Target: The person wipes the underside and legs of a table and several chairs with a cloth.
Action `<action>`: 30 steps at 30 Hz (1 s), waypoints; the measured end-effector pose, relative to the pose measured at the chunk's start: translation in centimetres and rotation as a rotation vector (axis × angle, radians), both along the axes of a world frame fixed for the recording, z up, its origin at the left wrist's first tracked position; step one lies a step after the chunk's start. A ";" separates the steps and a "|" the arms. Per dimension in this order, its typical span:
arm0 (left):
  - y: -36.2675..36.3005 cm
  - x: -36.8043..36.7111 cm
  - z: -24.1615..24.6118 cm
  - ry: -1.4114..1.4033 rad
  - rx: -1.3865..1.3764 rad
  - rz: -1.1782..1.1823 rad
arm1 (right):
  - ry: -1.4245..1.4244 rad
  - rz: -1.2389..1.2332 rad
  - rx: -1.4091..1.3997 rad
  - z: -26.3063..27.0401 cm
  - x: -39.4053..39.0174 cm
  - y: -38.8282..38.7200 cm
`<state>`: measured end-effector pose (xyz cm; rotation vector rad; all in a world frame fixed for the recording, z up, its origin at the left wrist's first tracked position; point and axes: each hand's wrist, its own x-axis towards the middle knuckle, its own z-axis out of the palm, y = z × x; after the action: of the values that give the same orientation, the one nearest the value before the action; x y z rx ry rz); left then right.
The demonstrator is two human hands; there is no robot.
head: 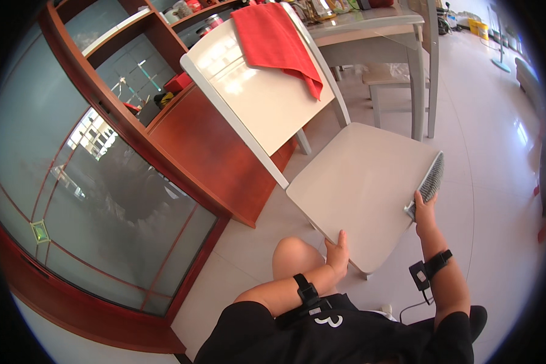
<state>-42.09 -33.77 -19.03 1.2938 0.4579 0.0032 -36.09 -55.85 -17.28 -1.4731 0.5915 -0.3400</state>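
Before me stands a chair with a pale, glossy seat [355, 191] and grey frame. My left hand [338, 255] grips the near left edge of the seat, thumb on top and fingers hidden underneath. In my right hand [425, 210] is a grey ribbed cloth [431, 179] with a pale border, pressed along the seat's right edge. The thumb lies on the near end of the cloth; the other fingers are mostly out of sight. A red cloth [277, 45] hangs over the top of the chair's backrest [255, 104].
A reddish-brown wooden cabinet [200, 145] with glass doors [118, 195] rises close on the left. Behind the chair is a grey table [368, 32] bearing several items, with another chair [384, 79] beside it. Yellow buckets [478, 29] stand far off on the tiled floor [496, 159].
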 end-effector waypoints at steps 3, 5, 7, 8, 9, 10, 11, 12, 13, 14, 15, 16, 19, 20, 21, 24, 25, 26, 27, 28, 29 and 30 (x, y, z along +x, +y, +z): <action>-0.3 0.3 -0.7 -0.050 0.104 -0.058 | 0.020 -0.035 -0.009 -1.2 0.9 -1.4; -0.8 0.3 -0.3 -0.024 0.084 -0.032 | -0.047 0.081 -0.068 -0.7 1.3 -2.0; -1.1 0.3 0.0 -0.006 0.059 0.009 | 0.024 0.092 -0.043 0.3 1.6 -1.3; -0.9 0.4 -0.3 -0.010 -0.020 0.033 | 0.095 0.106 -0.014 0.7 1.7 -1.0; -1.1 0.4 -0.4 -0.017 -0.100 0.062 | 0.090 0.111 -0.023 0.4 1.7 -1.4; -1.3 0.5 -0.5 -0.027 -0.109 0.070 | 0.096 0.073 0.003 -0.4 1.7 -1.8; -1.7 0.4 -0.7 -0.021 -0.083 0.042 | 0.101 0.037 0.030 -1.1 1.6 -1.9; -1.6 0.6 -0.8 -0.018 -0.052 0.024 | 0.080 0.070 0.075 -0.3 0.9 -1.2; -1.5 0.7 -0.7 -0.030 -0.056 0.030 | 0.068 0.077 0.070 -0.6 0.7 -1.1; -1.5 0.6 -0.7 -0.028 -0.053 0.021 | 0.048 0.072 0.113 -1.0 0.6 -1.2; -1.4 0.4 -0.7 -0.021 -0.048 0.018 | 0.035 0.074 0.158 -0.7 0.6 -0.9; -1.4 0.3 -0.7 -0.024 -0.049 0.032 | 0.046 0.090 0.182 1.0 0.0 0.0; -1.6 -0.1 0.3 -0.011 -0.112 0.041 | 0.025 0.060 0.154 -0.5 1.0 -0.6; -1.9 -0.3 0.9 -0.009 -0.146 0.047 | -0.039 0.085 0.170 -0.8 1.0 -0.9; -2.1 -0.6 1.2 0.000 -0.179 0.051 | -0.030 0.102 0.167 -0.9 1.2 -1.0; -2.5 -0.2 0.4 -0.042 -0.130 0.047 | -0.040 0.061 0.177 -0.6 2.0 -1.2; -2.3 -0.1 0.2 -0.036 -0.128 0.059 | -0.031 0.072 0.179 -0.5 2.5 -1.0; -2.1 0.1 0.0 -0.047 -0.126 0.047 | -0.013 0.128 0.184 -0.4 3.0 -0.9; -2.2 0.4 -0.1 -0.059 -0.125 0.033 | 0.005 0.182 0.189 -0.3 3.6 -1.0; -2.2 0.7 -0.1 -0.054 -0.121 0.041 | 0.010 0.190 0.193 -0.4 4.3 -1.0; -2.2 1.2 -0.1 -0.044 -0.129 0.092 | 0.002 0.217 0.193 -0.7 5.1 -0.7; -2.1 1.7 0.0 -0.035 -0.139 0.137 | -0.008 0.239 0.191 -0.9 5.9 -0.3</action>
<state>-40.34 -35.84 -19.04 1.1226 0.5069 0.1067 -30.16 -56.16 -18.14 -1.3400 0.4234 -0.1001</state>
